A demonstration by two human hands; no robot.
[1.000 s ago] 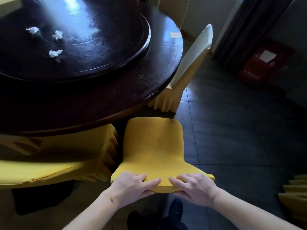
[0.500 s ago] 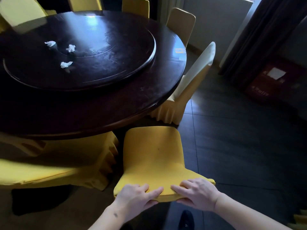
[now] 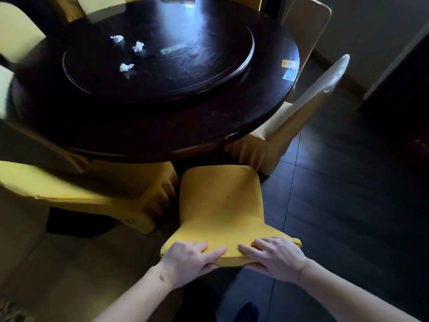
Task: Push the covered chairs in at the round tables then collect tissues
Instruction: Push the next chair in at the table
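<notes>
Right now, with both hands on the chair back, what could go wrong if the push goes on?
1. The yellow chair has covered chairs close on both sides; its skirt may catch the left neighbour.
2. The left hand and right hand hold loose cover fabric, so the grip may slip.
3. A bump against the round table may shift the three tissues.

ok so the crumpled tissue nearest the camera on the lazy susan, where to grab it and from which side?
Take the nearest tissue by pinching across its crumpled body, coming straight down from above. It lies loose on the flat turntable, apart from the other two tissues, so nothing blocks a top-down grip. Both hands now grip the chair back, so one must let go first.
</notes>
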